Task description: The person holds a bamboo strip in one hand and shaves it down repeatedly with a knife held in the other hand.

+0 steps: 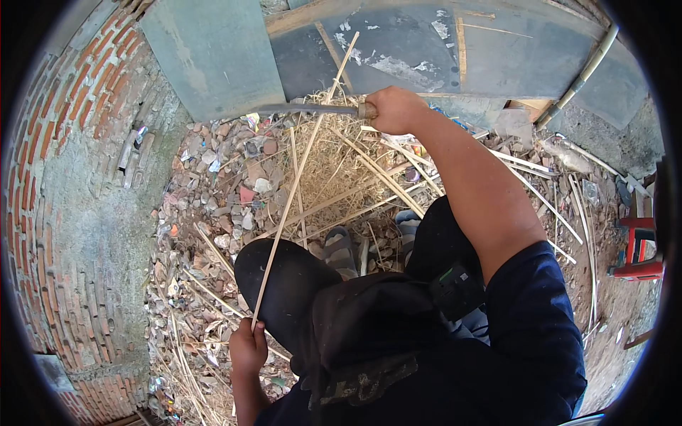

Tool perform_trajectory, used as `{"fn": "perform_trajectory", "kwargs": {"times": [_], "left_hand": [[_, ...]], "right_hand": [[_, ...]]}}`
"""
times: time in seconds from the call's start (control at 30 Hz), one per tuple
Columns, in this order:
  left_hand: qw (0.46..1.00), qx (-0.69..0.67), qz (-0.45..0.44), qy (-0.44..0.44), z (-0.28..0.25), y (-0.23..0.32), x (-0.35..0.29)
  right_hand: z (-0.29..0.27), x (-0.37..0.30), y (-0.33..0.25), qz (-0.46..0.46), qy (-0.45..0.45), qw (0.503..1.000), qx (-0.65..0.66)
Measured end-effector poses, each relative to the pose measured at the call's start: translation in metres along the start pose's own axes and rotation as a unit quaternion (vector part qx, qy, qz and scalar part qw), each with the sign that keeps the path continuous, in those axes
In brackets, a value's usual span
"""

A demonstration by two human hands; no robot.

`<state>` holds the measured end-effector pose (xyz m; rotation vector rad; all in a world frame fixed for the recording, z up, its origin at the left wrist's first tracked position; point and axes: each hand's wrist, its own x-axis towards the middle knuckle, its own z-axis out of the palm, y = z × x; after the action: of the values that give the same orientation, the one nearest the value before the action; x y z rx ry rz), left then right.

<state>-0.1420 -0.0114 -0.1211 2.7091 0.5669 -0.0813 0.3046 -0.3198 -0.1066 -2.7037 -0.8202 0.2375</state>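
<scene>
A long, thin bamboo strip (290, 195) slants away from my left hand (249, 348), whose fingers are closed around its near end. It passes over my left knee, and its far end rises in front of the boards. Stretched out in front, my right hand (398, 110) grips a machete (309, 108) by its wooden handle. The long grey blade points left and crosses the upper part of the strip; whether they touch, I cannot tell. Under the blade lies a heap of pale shavings (330, 167).
Rubble (213, 213) and loose bamboo strips (383, 174) cover the ground around my sandalled feet (341, 252). A brick wall (71, 192) rises on the left, with grey boards (405, 53) in front. A red stool (636, 248) stands at the far right.
</scene>
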Motion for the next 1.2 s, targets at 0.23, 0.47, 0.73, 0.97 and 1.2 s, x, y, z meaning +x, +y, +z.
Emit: {"fn": "perform_trajectory", "kwargs": {"times": [0.23,0.47,0.73,0.97,1.2], "left_hand": [[0.999,-0.040,-0.016,0.004,0.006,-0.001,0.004],[0.998,-0.022,0.054,0.039,0.012,-0.027,-0.005],[0.998,-0.042,0.045,0.002,0.007,-0.036,-0.004],[0.995,-0.094,0.030,0.007,0.018,-0.042,-0.006],[0.997,-0.066,0.044,-0.019,0.000,-0.033,0.007]], "right_hand": [[-0.012,-0.014,-0.010,-0.064,0.012,0.998,0.020],[0.000,-0.003,0.008,-0.028,0.043,0.997,0.061],[0.006,0.000,0.013,-0.058,0.082,0.991,0.085],[-0.001,-0.005,-0.038,-0.144,0.015,0.989,-0.033],[0.015,0.006,-0.004,-0.018,0.077,0.996,0.051]]}}
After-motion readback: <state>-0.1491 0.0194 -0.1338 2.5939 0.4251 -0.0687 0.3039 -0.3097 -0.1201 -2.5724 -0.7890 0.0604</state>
